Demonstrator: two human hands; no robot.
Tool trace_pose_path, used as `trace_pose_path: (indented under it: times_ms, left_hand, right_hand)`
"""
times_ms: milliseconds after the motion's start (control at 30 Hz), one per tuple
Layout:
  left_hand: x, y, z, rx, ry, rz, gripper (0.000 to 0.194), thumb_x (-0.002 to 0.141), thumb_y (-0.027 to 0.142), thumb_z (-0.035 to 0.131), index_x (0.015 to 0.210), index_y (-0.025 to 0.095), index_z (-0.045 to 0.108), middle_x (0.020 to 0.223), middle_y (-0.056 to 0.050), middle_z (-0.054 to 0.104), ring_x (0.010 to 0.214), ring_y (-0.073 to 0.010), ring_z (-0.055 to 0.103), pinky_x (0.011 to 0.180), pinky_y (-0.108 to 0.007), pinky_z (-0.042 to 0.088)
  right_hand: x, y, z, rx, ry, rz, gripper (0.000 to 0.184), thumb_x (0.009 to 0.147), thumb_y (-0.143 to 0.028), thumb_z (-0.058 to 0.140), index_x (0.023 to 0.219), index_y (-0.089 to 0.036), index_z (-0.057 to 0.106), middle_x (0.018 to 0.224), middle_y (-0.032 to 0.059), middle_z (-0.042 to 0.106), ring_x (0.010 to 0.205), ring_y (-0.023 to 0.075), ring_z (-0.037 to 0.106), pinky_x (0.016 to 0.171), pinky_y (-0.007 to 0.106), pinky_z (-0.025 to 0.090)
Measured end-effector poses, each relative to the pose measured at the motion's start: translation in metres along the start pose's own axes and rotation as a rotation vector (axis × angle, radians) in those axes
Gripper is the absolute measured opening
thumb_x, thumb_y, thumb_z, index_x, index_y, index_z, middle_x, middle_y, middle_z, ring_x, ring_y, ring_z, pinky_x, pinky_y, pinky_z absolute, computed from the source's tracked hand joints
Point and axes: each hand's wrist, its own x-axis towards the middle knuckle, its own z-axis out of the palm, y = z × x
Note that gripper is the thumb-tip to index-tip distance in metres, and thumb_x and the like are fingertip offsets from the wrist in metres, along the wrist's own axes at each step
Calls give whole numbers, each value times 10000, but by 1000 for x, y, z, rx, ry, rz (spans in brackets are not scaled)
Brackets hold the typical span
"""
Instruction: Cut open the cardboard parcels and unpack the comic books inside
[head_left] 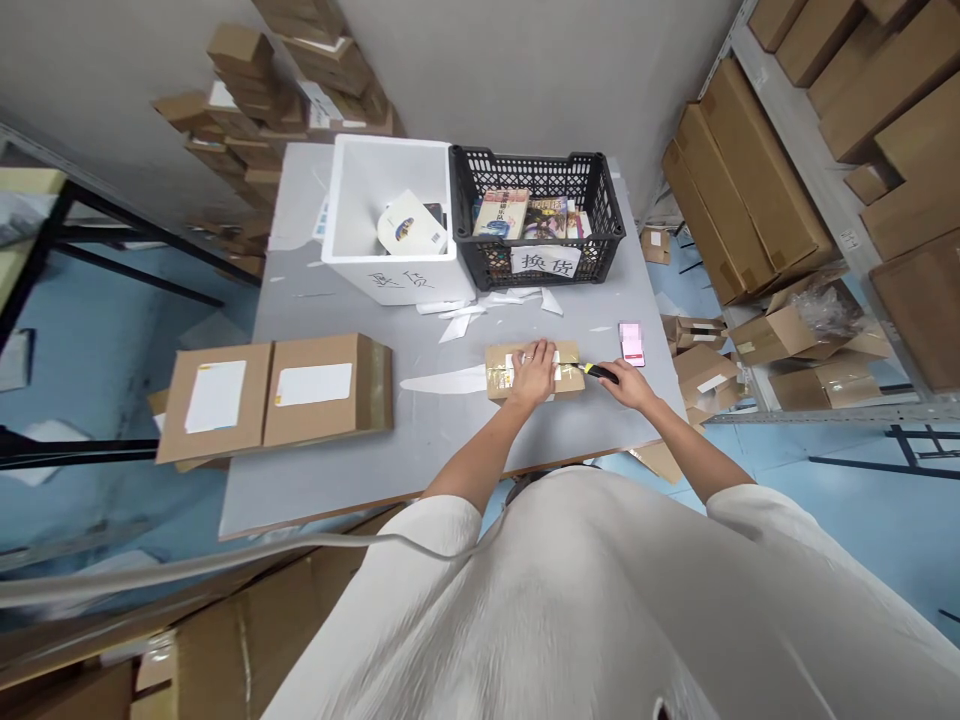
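Note:
A small taped cardboard box (495, 376) with a white label lies on the grey table. My left hand (534, 372) rests on top of it, fingers spread across the label and reaching the far edge. My right hand (631, 386) is closed around a black-and-yellow utility knife (601, 373), right of the box. The knife's tip points left and meets the tape at the box's right end; how deep the blade sits cannot be made out. Beyond my right hand lies a phone (631, 344) with a lit pink screen.
At the back of the table (435, 440) stand a white foam bin (397, 272) and a black crate (536, 262) holding books. Torn paper scraps (455, 327) lie before them. Two larger boxes (319, 420) sit left. Shelves with cartons (750, 200) stand right. A pale cable (300, 543) crosses low.

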Motion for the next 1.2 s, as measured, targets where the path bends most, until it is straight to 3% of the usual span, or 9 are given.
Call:
trace_pose_path:
  times_ms: [133,300,533,800,900,1033,1200]
  left_hand:
    - [-2,0,0,-17,8,-3,636,1148,317,301,1723,150,513,1816,-212,479,1666,-393,444,1313,-633,300]
    - [-3,1,1,-49,22,-9,634,1138,326,337,1726,169,514,1817,-204,481,1673,-389,442,1339,-633,278]
    - [-3,-4,-4,-88,7,-33,668,1088,327,420,1730,161,502,1865,-196,398,1717,-390,379,1380,-637,253]
    - [-54,-51,-33,-50,22,-147,790,1048,590,597,1732,207,494,1891,-216,315,1743,-447,287,1375,-670,238]
    - [-74,-66,-39,-46,-24,-158,778,1039,573,620,1727,225,507,1876,-219,341,1729,-446,310,1365,-658,263]
    - [-85,-70,-39,-47,-81,-148,697,1068,506,581,1712,245,534,1840,-212,405,1713,-421,341,1345,-640,306]
    - [-89,-62,-41,-14,-94,-177,706,1064,522,608,1710,244,539,1829,-212,420,1697,-439,351,1332,-635,329]
  right_hand:
    - [-3,13,2,41,79,-3,482,1124,-510,579,1512,-272,737,1231,147,745,1138,353,711,1020,484,610]
    - [-5,34,-9,95,249,127,540,1098,-607,578,1474,-251,728,1333,164,748,1244,385,694,1082,538,596]
    - [-2,28,-2,207,229,159,557,1033,-688,649,1331,-235,774,1275,153,778,1198,369,721,1080,543,602]
    - [12,8,23,416,224,189,575,961,-733,687,1243,-239,776,1276,137,789,1166,346,731,1081,543,605]
    - [17,6,30,390,241,220,545,946,-702,696,1208,-231,776,1250,140,781,1148,335,723,1086,527,598]
    - [26,6,36,277,228,424,424,951,-566,690,1171,-214,776,1240,145,778,1184,325,712,1062,455,590]
    - [36,12,52,111,34,750,324,967,-405,700,1219,-209,758,1324,168,785,1180,336,747,936,398,588]
